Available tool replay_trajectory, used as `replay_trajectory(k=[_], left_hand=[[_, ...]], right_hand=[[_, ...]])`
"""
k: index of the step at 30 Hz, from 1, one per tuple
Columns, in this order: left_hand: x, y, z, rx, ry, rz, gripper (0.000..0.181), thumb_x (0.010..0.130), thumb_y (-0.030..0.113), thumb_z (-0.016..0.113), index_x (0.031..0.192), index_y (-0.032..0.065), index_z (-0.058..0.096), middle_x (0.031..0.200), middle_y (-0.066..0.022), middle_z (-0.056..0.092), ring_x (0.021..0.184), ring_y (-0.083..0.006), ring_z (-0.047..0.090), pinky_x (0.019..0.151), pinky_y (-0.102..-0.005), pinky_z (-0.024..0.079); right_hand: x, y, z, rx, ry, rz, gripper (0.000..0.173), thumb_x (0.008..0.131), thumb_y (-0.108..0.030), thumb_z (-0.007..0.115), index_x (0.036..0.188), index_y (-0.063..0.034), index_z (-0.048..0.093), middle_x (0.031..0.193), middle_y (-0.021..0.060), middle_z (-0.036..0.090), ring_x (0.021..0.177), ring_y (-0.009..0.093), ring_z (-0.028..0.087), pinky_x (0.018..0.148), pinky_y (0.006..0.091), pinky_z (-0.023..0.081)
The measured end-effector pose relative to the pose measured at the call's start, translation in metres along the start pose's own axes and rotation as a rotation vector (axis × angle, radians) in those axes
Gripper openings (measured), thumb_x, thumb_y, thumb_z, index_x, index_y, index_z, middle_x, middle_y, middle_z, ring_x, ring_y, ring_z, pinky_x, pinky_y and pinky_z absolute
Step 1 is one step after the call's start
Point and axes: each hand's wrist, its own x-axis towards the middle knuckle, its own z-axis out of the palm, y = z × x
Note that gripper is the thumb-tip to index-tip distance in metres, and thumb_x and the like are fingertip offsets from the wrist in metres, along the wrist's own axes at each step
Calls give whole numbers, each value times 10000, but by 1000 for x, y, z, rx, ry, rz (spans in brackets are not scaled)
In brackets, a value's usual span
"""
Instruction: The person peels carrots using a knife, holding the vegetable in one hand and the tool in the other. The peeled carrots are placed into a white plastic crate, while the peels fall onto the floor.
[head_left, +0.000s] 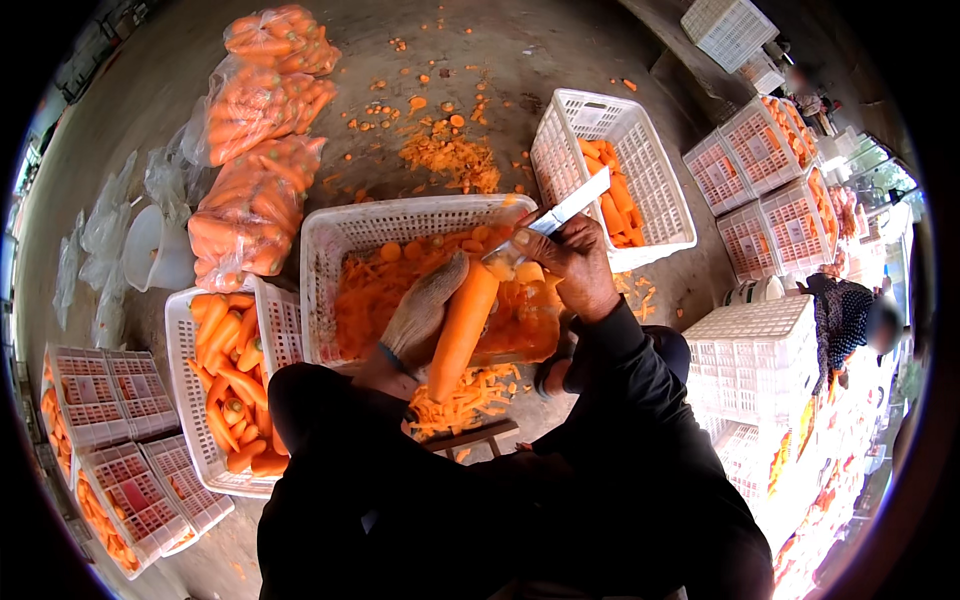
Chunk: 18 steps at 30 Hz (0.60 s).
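Observation:
My left hand, in a knitted glove, grips a large peeled carrot that slants over the near rim of a white plastic crate. Orange peelings and cut carrot pieces lie in this crate. Bare and closed around a metal tool with a wide flat blade, my right hand is at the carrot's upper end. The blade's wide part points up and right; the tool's lower end meets the carrot top by a cut piece. My right fingers hide part of the tool.
A crate of unpeeled-looking carrots stands left, a crate of smooth carrots at upper right. Bagged carrots and a white bucket are at upper left. Peelings litter the floor. Stacked crates and a person are right.

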Motion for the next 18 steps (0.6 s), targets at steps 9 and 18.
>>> replay_trajectory(k=[9,18], left_hand=[[-10,6,8,-33,-130,-107,561,1055,494,658,1366,33,586,1017,-73,694,808,-153,701,661,-283,602],[-15,16,12,15,-209,-167,603,1053,517,648,1361,3,587,935,-49,683,736,-107,665,597,-235,556]], right_hand=[[-12,-2,13,7,26,-23,141,963,-49,800,1073,-7,724,882,41,741,676,96,660,545,257,521],[-1,8,-2,191,12,93,177,941,-132,840,1069,-45,756,845,37,741,649,118,667,520,254,519]])
